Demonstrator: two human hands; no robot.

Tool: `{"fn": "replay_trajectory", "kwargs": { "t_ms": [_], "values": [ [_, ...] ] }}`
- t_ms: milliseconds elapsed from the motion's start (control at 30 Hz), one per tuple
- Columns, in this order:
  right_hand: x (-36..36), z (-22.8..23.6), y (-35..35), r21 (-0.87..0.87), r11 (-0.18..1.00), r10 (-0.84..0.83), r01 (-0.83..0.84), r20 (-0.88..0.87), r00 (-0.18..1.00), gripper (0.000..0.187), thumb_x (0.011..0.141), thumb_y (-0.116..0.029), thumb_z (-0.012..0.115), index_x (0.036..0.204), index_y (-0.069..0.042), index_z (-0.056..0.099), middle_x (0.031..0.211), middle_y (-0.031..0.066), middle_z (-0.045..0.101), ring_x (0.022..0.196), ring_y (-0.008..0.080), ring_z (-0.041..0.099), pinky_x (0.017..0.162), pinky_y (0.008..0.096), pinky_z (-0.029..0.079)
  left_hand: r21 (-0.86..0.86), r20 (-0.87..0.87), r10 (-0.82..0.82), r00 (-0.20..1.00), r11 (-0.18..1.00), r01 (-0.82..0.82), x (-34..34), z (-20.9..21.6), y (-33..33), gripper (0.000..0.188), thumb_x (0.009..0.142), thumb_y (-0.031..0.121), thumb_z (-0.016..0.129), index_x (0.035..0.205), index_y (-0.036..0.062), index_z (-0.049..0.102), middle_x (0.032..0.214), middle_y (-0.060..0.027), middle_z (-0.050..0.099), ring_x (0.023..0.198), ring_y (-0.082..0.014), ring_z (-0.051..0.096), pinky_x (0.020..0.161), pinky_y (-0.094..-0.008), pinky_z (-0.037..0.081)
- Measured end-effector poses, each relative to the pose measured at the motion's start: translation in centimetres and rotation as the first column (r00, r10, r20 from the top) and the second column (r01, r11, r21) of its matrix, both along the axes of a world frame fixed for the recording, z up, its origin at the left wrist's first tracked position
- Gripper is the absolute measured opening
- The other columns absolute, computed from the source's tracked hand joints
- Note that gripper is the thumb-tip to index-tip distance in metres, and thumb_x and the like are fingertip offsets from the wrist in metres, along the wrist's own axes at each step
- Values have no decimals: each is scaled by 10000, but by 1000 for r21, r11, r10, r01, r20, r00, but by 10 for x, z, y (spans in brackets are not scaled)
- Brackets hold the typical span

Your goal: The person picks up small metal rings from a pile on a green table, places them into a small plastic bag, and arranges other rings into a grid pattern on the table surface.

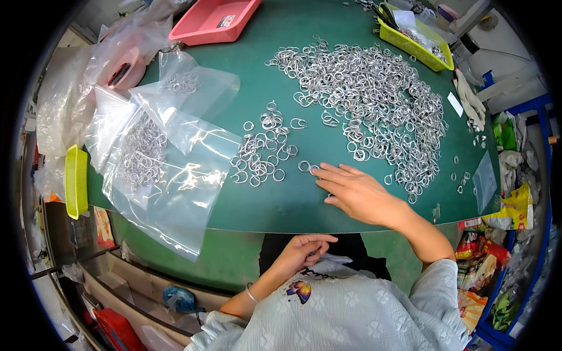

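Observation:
On the green tabletop my right hand lies palm down with fingers stretched out. Its fingertips touch a small pair of silver metal rings. My left hand is in front of the table edge, close to my body; its index finger points right while the others curl in, and their contents are hidden. Left of the right hand lies a small group of silver rings, some with an open gap. A much larger heap of similar rings spreads beyond the right hand.
Clear plastic bags with rings inside cover the table's left side, one overhanging the front edge. A pink tray and a yellow-green basket stand at the back. White gloves lie at the right edge, near a small plastic bag.

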State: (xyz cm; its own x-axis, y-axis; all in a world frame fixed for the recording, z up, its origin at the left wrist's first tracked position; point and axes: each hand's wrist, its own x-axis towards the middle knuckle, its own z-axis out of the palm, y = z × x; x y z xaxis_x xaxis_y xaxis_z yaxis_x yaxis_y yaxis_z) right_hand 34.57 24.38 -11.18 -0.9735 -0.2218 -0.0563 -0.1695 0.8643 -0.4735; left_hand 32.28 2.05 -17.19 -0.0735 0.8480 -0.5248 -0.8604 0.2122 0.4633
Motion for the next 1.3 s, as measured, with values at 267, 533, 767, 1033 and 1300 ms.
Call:
{"fn": "replay_trajectory", "kwargs": {
  "t_ms": [267,533,767,1033,1300],
  "values": [
    [6,6,21,-349,929,-158,121,-79,984,291,890,-126,561,1163,-33,599,1240,112,584,1232,289,487,1023,423,374,-1,16,12,1000,1000,-12,1,-1,0,304,918,11,422,1164,-33,595,769,-22,499,500,-38,293,441,-188,220],
    [22,-4,32,-524,833,-161,178,78,984,268,889,-69,547,1145,-17,605,1190,118,610,1182,300,528,987,397,418,-6,16,38,999,999,-38,4,-4,-1,304,920,10,423,1170,-25,593,765,-22,494,496,-37,285,441,-185,215],
    [20,-4,22,-320,890,-372,324,-101,923,281,798,-50,647,1075,-2,634,1050,89,605,998,253,548,884,352,432,-2,12,22,1000,1000,-22,3,-1,0,307,923,12,419,1178,-26,585,767,-21,491,495,-37,282,441,-182,212],
    [-11,-20,-8,-143,971,-220,194,-206,953,281,777,-117,683,1035,-35,610,989,77,589,920,260,540,793,371,414,-35,10,24,1000,999,-23,4,-4,1,302,931,18,408,1171,-27,586,743,-19,480,499,-39,290,439,-183,219],
    [-45,-9,-20,-376,901,-323,214,-258,910,297,822,-125,631,1093,-13,587,943,148,617,932,342,575,794,436,465,-11,10,23,1000,1000,-23,2,1,-2,289,942,26,408,1164,-3,591,778,-4,484,509,-37,303,445,-172,225]
  ]
}}
